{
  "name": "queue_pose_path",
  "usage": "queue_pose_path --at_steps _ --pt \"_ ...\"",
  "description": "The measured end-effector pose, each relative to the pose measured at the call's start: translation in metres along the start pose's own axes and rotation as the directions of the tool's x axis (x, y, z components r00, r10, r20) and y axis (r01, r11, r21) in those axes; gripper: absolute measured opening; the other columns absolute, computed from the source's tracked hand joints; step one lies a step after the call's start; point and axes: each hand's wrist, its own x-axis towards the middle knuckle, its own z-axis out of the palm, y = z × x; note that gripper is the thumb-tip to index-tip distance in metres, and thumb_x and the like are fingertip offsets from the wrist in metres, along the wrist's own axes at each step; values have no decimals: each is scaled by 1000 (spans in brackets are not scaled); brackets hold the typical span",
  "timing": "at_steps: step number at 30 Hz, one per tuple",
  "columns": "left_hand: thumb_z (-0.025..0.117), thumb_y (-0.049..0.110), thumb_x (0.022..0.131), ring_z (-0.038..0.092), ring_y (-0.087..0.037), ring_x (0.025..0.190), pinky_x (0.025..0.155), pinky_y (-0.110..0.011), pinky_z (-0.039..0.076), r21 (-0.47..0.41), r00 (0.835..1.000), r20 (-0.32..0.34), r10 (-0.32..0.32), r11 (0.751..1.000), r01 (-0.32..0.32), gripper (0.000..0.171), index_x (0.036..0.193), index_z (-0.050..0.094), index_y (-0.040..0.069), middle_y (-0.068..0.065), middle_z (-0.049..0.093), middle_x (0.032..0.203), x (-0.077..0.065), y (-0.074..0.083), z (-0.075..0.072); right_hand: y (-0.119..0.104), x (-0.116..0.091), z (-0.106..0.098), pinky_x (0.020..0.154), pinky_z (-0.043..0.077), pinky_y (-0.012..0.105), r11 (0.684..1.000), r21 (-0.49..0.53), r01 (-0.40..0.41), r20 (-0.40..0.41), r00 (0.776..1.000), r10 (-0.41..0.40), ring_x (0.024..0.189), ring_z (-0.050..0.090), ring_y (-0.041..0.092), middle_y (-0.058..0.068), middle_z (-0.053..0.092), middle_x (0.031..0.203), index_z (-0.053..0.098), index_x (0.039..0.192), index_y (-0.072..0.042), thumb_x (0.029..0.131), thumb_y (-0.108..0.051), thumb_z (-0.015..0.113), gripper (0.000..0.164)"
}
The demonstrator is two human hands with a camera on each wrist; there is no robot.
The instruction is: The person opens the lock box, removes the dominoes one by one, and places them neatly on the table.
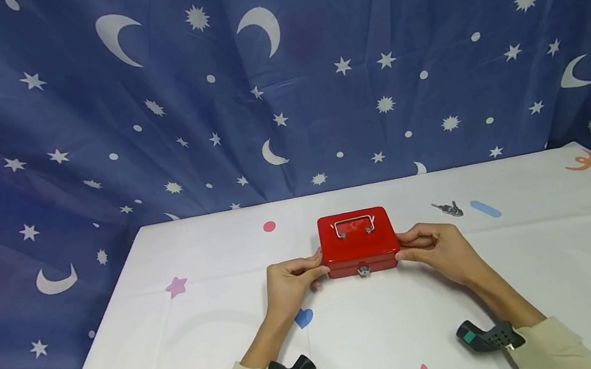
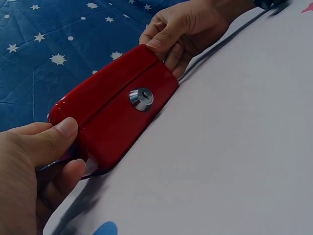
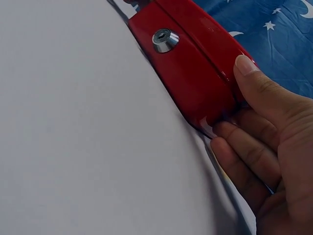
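The closed red box (image 1: 360,248), on or just above the table (image 1: 366,334), is pinched by the left hand (image 1: 291,285) at nine o'clock, right hand (image 1: 439,245) at three. Keys (image 1: 448,209) lie toward two. Probably being positioned; next calls for level hands.

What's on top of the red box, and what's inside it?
On top of the box is a metal handle; nothing else shows there. The box is closed, so whatever is inside cannot be seen. The left hand and right hand hold its ends.
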Motion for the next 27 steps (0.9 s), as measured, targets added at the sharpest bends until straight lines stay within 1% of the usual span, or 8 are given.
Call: queue_pose_path --at_steps 4,7,11,15,19,22,27 --pt "77 -5 76 63 -46 66 56 -24 54 2 1000 8 -23 1000 23 19 93 73 -9 -14 70 99 0 0 0 1 -2 0 80 51 18 999 -29 -21 -4 1000 21 94 69 17 6 72 102 72 104 -6 72 -31 83 42" --pt "77 -5 76 63 -45 64 54 -25 53 13 1000 17 -24 1000 24 18 93 73 -9 -13 70 100 0 -1 -1 1 -3 -1 79 51 18 999 -33 -33 -4 999 33 94 68 16 5 72 102 72 104 -7 72 -32 83 42" --pt "78 -3 75 62 -42 57 50 -25 52 23 1000 15 -21 1000 20 17 91 74 -6 -14 70 99 2 -14 -2 0 -4 -2 79 52 19 999 -17 -34 -3 999 34 92 69 17 5 72 101 72 103 -6 72 -30 84 42" --pt "80 1 75 62 -34 53 49 -23 50 26 1000 12 -24 999 24 17 91 76 -2 -12 72 95 5 -26 -3 0 -5 -3 79 52 19 999 -10 -33 -3 999 33 91 69 16 5 72 99 73 103 -5 72 -30 84 42" --pt "81 7 75 61 -27 50 50 -23 50 41 1000 18 -12 999 11 18 91 77 1 -8 73 92 5 -28 -4 0 -5 -4 79 52 19 999 -12 -35 -3 999 35 90 69 16 5 72 99 73 103 -6 71 -30 84 41" --pt "81 9 75 60 -26 49 50 -23 51 53 1000 21 0 999 -1 18 91 77 2 -7 73 89 4 -28 -4 0 -5 -4 78 52 19 999 -16 -35 -3 999 35 90 69 16 5 73 98 73 103 -5 72 -29 84 41" --pt "81 9 76 59 -24 48 49 -22 49 53 1000 25 -7 999 5 16 90 78 2 -5 73 86 4 -29 -6 -1 -5 -5 78 52 19 999 -29 -34 2 999 34 89 69 16 4 72 99 74 102 -7 72 -29 84 39"
